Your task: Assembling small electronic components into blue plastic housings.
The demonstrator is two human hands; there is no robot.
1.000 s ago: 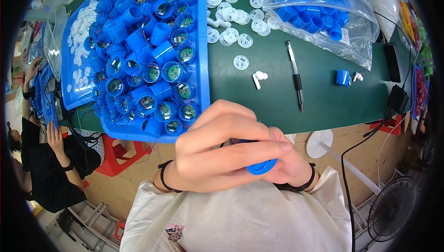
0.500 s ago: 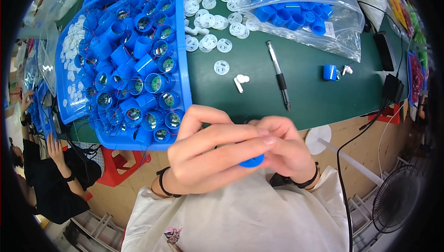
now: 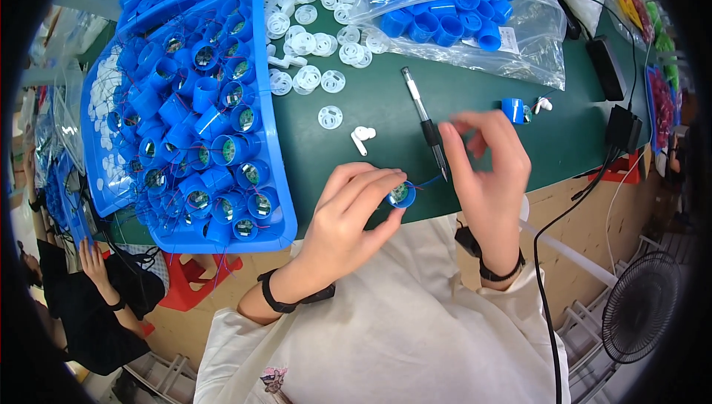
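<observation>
My left hand (image 3: pixel 352 215) is closed round a small blue plastic cup (image 3: pixel 411 198). The cup's open end faces up, showing a green circuit board (image 3: pixel 400 192) inside, and thin wires stick out to the right. To the right of the cup my right hand (image 3: pixel 489 170) is raised, thumb and bent fingers apart, slightly blurred, with nothing visible between them. A black-and-clear pen (image 3: pixel 430 134) lies on the green table (image 3: pixel 311 152), partly beside the right hand. A white earbud (image 3: pixel 363 138) rests beyond my left hand.
A blue tray (image 3: pixel 276 181) full of wired blue cups stands at left. White plastic discs (image 3: pixel 305 42) are scattered behind, beside a clear bag (image 3: pixel 519 59) of blue cups. Another cup (image 3: pixel 512 110) and earbud (image 3: pixel 544 104) lie right, near black adapters (image 3: pixel 623 128). A co-worker's hand (image 3: pixel 92 262) shows far left.
My hands were together over the blue part; now they have parted. The left keeps the cup, its open end now showing, while the right has moved up and right. The view has shifted slightly.
</observation>
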